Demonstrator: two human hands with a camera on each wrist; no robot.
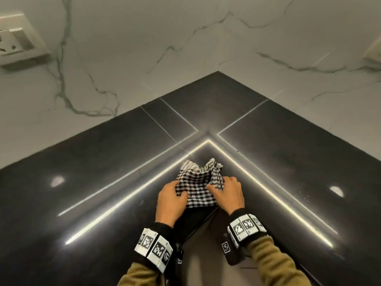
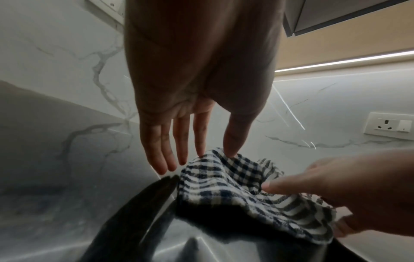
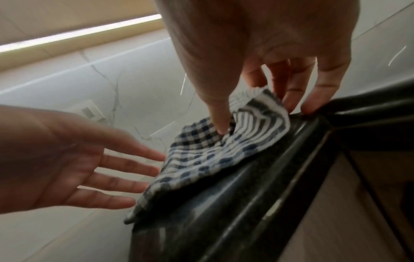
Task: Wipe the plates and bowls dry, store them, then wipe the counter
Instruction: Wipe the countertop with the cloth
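A black-and-white checked cloth (image 1: 195, 188) lies crumpled on the black counter (image 1: 103, 182) near its inner front corner. My left hand (image 1: 177, 188) rests at the cloth's left edge with straight, spread fingers (image 2: 183, 152); its index and thumb tips touch the cloth (image 2: 224, 180). My right hand (image 1: 218, 185) pinches a fold of the cloth (image 3: 201, 150) at its right side, thumb (image 3: 220, 124) pressed into the fabric and fingers behind the fold. No plates or bowls are in view.
White veined marble walls (image 1: 185, 48) meet in a corner behind the counter. A wall socket (image 1: 14, 42) sits at the upper left, another socket (image 2: 389, 125) on the right wall. The counter's front edge (image 1: 202, 223) runs just below my hands. Light strips reflect on the glossy top.
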